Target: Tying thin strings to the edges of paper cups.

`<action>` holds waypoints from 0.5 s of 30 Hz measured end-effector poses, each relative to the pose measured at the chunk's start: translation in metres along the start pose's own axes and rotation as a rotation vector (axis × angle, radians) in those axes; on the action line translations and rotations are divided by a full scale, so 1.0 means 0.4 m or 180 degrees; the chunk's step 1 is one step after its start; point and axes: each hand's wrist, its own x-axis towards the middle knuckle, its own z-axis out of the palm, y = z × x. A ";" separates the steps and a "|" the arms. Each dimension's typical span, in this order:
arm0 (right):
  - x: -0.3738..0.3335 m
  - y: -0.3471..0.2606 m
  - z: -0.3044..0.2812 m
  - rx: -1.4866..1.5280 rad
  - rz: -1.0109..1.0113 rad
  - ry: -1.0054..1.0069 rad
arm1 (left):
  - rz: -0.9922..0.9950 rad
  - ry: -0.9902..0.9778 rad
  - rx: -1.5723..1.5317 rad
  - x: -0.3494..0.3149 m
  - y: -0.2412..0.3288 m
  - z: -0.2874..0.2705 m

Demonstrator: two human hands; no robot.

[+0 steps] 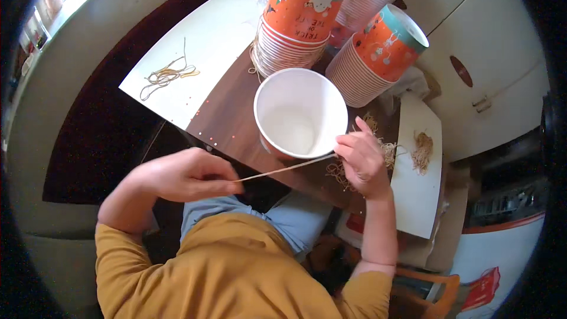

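A white-lined paper bucket [300,109] stands open side up near the table's front edge, its inside facing me. My left hand [195,176], closed in a pinch, holds one end of a thin beige cord [283,169] in front of the bucket. The cord runs taut to the right, just below the rim. My right hand [363,162] is closed at the bucket's right side, fingers against the rim where the cord reaches them. Its exact grip on the cord and rim is partly hidden. Loose beige cords [387,155] lie beside my right hand.
Two upside-down stacks of orange and teal patterned buckets, a taller stack [301,15] and a right stack [381,53], stand behind. More cords [168,77] lie on the white left panel, another bundle [422,152] on the right panel. Small beads dot the brown tabletop [218,118].
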 end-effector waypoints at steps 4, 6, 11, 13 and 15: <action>-0.009 0.013 -0.074 -0.0551 0.0224 -0.0680 | -0.0426 0.0531 -0.0118 -0.048 0.021 -0.052; 0.045 -0.046 -0.106 0.0104 0.0896 -0.0895 | -0.0220 0.0761 0.0020 -0.016 0.040 -0.052; 0.184 -0.167 -0.018 0.4454 0.2377 -0.0704 | 0.0441 0.0722 0.0779 0.152 0.169 -0.059; 0.236 -0.154 -0.031 0.3651 0.2694 -0.0805 | 0.0123 0.0342 -0.0079 0.189 0.179 -0.096; 0.208 -0.096 -0.017 0.3015 0.2462 -0.0151 | -0.0043 0.0219 -0.0792 0.208 0.139 -0.118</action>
